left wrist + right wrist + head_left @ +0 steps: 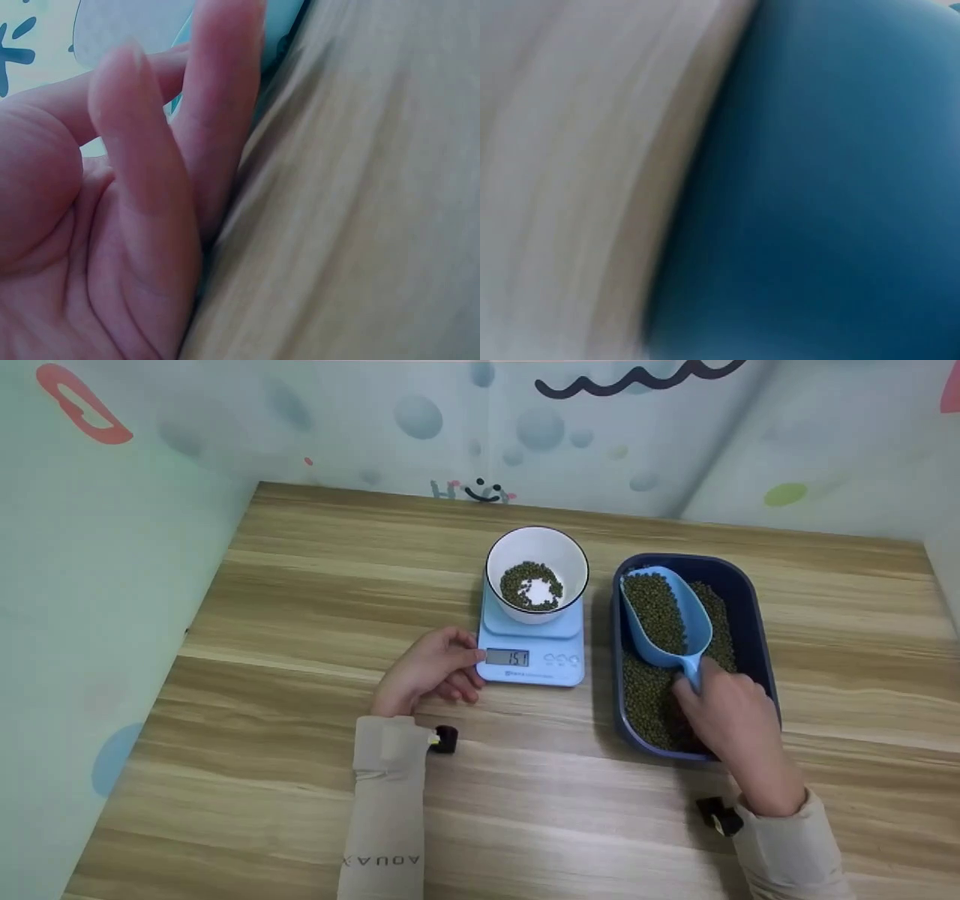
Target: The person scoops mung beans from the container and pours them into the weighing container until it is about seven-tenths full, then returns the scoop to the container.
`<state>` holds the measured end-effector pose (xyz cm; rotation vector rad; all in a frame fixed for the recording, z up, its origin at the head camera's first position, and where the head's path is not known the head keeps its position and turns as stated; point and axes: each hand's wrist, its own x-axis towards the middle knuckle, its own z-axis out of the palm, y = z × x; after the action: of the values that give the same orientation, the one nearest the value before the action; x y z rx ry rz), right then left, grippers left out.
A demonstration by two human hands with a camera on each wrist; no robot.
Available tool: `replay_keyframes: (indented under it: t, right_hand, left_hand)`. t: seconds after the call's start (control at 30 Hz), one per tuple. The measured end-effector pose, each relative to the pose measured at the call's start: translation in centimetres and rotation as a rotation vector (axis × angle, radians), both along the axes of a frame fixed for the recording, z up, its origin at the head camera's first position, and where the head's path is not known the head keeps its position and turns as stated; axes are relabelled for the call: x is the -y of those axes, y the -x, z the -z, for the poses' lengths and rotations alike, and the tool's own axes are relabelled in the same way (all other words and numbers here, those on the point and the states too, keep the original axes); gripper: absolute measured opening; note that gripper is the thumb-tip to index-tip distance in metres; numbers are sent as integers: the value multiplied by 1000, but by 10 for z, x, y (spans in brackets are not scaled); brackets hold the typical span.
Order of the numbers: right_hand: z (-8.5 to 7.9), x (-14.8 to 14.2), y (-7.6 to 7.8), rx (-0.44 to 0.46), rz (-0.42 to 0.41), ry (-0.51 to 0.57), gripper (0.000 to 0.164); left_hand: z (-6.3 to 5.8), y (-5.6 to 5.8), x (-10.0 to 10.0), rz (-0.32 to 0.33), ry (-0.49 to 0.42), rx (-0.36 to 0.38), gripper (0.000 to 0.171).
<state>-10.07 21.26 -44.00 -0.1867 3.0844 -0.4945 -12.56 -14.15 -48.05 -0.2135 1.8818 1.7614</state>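
Observation:
In the head view my right hand [731, 716] grips the handle of a light-blue scoop [699, 619] heaped with mung beans [654, 611]. The scoop is over a dark-blue tub [750, 600] of more beans. My left hand [435, 667] touches the left edge of a light-blue kitchen scale [532, 675], thumb by its display, fingers loosely bent. In the left wrist view, those fingers [146, 142] show close to the tabletop. A white bowl [574, 559] with a dark rim stands on the scale, some beans in its bottom. The display seems to show 151.
A wood-grain table [315, 585] carries everything, with the tub right of the scale. Behind it and along the left side rises a printed wall [337, 427]. In the right wrist view the tub's outer wall [840, 187] fills much of the picture, hiding the hand.

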Motion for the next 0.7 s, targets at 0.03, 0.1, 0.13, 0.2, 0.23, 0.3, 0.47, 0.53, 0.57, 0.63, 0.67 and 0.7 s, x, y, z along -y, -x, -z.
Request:
replay_keyframes:
  t: [0.03,0.1,0.13,0.2,0.23,0.3,0.47,0.53,0.57,0.63,0.67,0.7]
  right_hand:
    - [0,0,0,-1,0,2,29]
    - [0,0,0,2,0,8,29]
    - [0,0,0,5,1,10,29]
    - [0,0,0,11,2,15,28]
    - [0,0,0,13,3,19,28]
    - [0,-1,0,16,5,26,28]
    - [0,-1,1,7,1,38,27]
    - [0,-1,2,3,0,41,27]
    - [0,-1,2,4,0,43,27]
    - [0,-1,2,7,2,48,26]
    - [-1,-1,2,8,3,50,26]
    - [-1,-1,2,8,3,51,25]
  left_hand:
    - [0,0,0,0,1,-1,28]
    - [0,0,0,1,3,-4,28]
    - [0,0,0,-1,2,-3,28]
    - [0,0,0,-1,1,-5,28]
    - [0,0,0,-2,-1,-5,28]
    - [0,0,0,-1,3,-5,27]
    - [0,0,0,-2,13,-3,27]
    - [1,0,0,-4,11,-1,28]
    - [1,0,0,-4,8,0,28]
    - [1,0,0,-4,2,1,28]
    - [0,0,0,-6,-2,2,28]
    - [0,0,0,-7,-6,3,28]
